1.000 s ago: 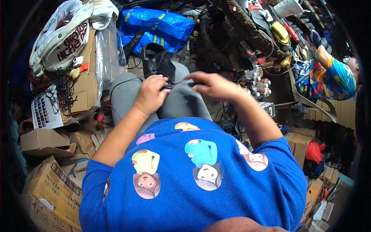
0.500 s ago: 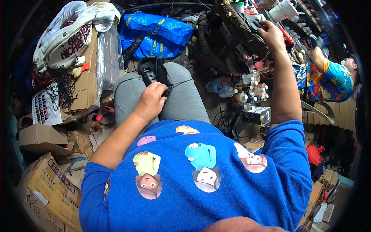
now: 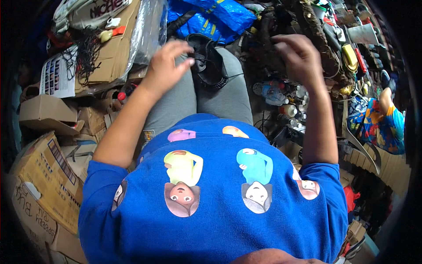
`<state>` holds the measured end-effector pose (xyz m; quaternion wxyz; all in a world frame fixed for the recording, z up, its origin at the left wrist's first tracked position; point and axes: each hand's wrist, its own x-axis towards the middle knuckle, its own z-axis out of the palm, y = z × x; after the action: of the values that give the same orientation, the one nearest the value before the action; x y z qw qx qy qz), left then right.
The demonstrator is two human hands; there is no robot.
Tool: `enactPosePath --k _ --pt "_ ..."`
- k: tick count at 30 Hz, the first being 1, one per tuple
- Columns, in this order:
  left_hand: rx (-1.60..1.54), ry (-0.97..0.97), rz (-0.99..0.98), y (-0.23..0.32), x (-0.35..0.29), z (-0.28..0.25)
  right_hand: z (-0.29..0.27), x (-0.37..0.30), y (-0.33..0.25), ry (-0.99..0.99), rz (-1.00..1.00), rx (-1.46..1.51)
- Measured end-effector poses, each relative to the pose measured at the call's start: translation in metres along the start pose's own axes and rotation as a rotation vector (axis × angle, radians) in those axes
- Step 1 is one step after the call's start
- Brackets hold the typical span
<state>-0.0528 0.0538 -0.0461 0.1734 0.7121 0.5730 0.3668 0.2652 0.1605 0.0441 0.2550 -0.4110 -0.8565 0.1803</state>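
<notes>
A black shoe (image 3: 212, 72) rests across my grey-clad thighs, its opening and lacing area facing up. Beside the shoe's left edge is my left hand (image 3: 166, 68), open, the thumb apart from the stretched fingers and nothing visibly held. My right hand (image 3: 300, 58) is raised to the right of my knees, near the dark, worn wooden edge of the bench (image 3: 323, 46). Its fingers bend inward but are smeared by motion, so whether it holds anything cannot be made out.
A blue woven bag (image 3: 220, 20) lies ahead of my knees. Several bottles (image 3: 288, 110) stand to the right. Tools, a yellow-handled thing (image 3: 350, 57) and a white cup (image 3: 363, 34) crowd the bench. Cardboard boxes (image 3: 48, 110) and tangled black cord (image 3: 90, 53) are left. Another person (image 3: 380, 121) is at far right.
My left hand has let go of the shoe and lifted to its left. My right hand has come back from the bench toward me. The view has shifted, showing more of the bench.
</notes>
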Motion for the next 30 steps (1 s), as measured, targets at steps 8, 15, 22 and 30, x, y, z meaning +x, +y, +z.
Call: enactPosePath --k 8,15,22,30 --pt "0.401 -0.534 -0.614 -0.027 0.079 0.026 0.100 -0.015 -0.049 -0.464 0.224 0.042" --pt "0.042 -0.010 -0.385 -0.054 0.026 0.007 0.119 -0.030 -0.025 -0.436 0.537 0.421" --pt "-0.006 0.393 -0.336 -0.047 -0.029 -0.009 0.128 -0.023 -0.037 -0.781 0.411 0.680" --pt "0.147 0.365 -0.303 -0.047 -0.025 -0.006 0.118 -0.041 -0.080 -0.695 0.336 -0.031"
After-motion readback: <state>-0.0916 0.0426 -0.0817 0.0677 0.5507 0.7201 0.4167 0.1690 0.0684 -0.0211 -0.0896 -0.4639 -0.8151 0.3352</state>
